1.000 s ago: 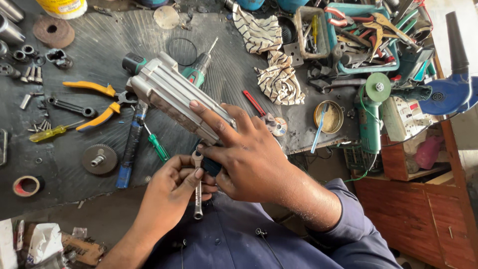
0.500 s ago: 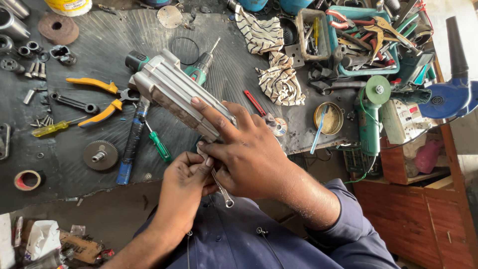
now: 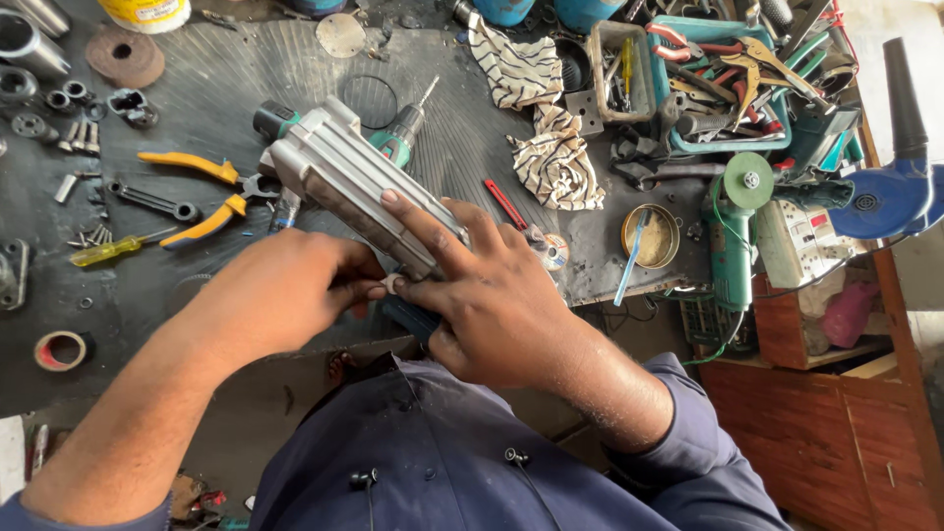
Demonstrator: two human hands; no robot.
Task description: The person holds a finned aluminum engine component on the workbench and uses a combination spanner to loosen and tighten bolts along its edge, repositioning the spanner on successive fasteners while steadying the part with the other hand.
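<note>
Right hand: fingers spread and pressed along the side of a ribbed grey metal housing, clamping it; thumb at its near end. Housing lies tilted, near end at the bench's front edge, far end pointing toward the back left. Left hand: curled closed at the housing's near end, fingertips meeting the right thumb; whatever it pinches is hidden, cannot tell.

Black bench mat carries the rest: yellow-handled pliers just left of the housing, yellow screwdriver near the left edge, green drill behind the housing, striped rag toward the back right, tape roll at the front left corner.
</note>
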